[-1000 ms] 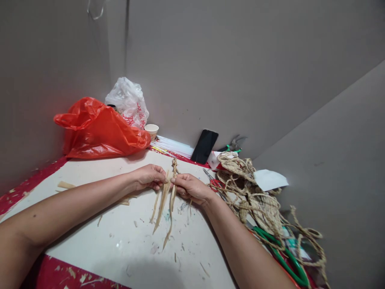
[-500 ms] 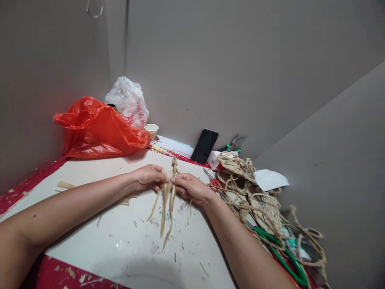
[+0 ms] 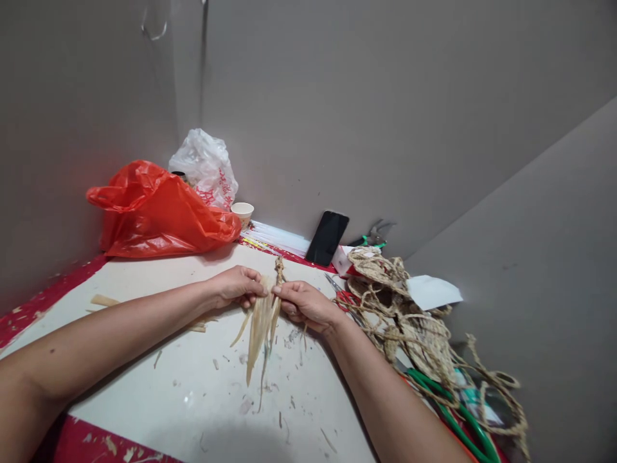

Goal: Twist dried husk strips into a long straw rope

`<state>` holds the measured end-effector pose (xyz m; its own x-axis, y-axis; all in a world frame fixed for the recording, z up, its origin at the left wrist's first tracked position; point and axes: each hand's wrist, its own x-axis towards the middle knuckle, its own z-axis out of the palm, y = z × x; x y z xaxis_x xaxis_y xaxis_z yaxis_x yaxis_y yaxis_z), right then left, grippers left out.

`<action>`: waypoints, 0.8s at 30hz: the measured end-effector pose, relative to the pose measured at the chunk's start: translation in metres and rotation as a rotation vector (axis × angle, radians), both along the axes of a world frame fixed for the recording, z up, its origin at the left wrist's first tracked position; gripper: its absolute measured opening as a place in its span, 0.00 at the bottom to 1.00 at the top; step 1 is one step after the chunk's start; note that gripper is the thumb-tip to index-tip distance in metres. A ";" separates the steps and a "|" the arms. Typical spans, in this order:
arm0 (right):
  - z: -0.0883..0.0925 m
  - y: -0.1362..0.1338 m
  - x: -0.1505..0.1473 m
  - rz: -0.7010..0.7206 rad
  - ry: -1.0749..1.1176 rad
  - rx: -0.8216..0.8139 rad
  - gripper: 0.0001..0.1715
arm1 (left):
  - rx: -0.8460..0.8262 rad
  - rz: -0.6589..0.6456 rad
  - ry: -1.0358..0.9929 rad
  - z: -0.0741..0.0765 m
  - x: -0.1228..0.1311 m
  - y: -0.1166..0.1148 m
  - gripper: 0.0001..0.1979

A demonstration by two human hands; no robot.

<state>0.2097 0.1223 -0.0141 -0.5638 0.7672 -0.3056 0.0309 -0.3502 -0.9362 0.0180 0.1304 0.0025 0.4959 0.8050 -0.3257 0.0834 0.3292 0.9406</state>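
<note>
Pale strips [image 3: 260, 334] hang over the middle of the tabletop [image 3: 144, 399], below a short braid [image 3: 279, 267]. The left hand [image 3: 241, 287] pinches the strips, thumb against fingers; the right hand [image 3: 303, 302], likewise closed, grips them at the braid's base. Rightward lie scissors [image 3: 346, 298] and tangled rope [image 3: 427, 337]; beyond are a phone [image 3: 328, 238], cup [image 3: 242, 211] and red bag [image 3: 157, 222].

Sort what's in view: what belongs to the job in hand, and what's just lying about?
Belongs to the job:
pale strips, in the left hand
braided piece, in the right hand
probably the braided cord heap, similar in look
possibly the red-handled scissors, unheld

Apparently just lying about:
phone
paper cup
red plastic bag
white plastic bag
</note>
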 end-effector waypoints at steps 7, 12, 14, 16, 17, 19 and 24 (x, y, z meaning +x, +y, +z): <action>0.000 -0.002 -0.007 -0.038 -0.056 0.020 0.21 | 0.089 0.012 0.030 -0.001 0.004 -0.006 0.10; 0.002 -0.004 -0.011 -0.079 -0.088 0.072 0.21 | 0.088 0.015 0.049 -0.001 0.005 -0.006 0.09; 0.003 -0.004 -0.012 -0.094 -0.089 0.077 0.21 | 0.069 0.008 0.034 -0.002 0.004 -0.005 0.09; 0.003 -0.004 -0.011 -0.108 -0.096 0.084 0.20 | 0.066 0.001 0.014 -0.002 0.003 -0.005 0.08; 0.003 -0.004 -0.011 -0.114 -0.104 0.091 0.19 | 0.073 0.000 0.005 -0.001 0.002 -0.006 0.08; 0.002 -0.004 -0.011 -0.121 -0.129 0.108 0.19 | 0.089 -0.008 -0.013 0.003 0.001 -0.007 0.07; 0.001 -0.003 -0.011 -0.122 -0.175 0.129 0.17 | 0.174 0.003 -0.106 0.027 -0.004 -0.008 0.10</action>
<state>0.1992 0.1190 -0.0131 -0.4117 0.8654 -0.2855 0.1617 -0.2389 -0.9575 0.0138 0.1224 0.0294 0.5180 0.8459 -0.1273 -0.0201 0.1609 0.9868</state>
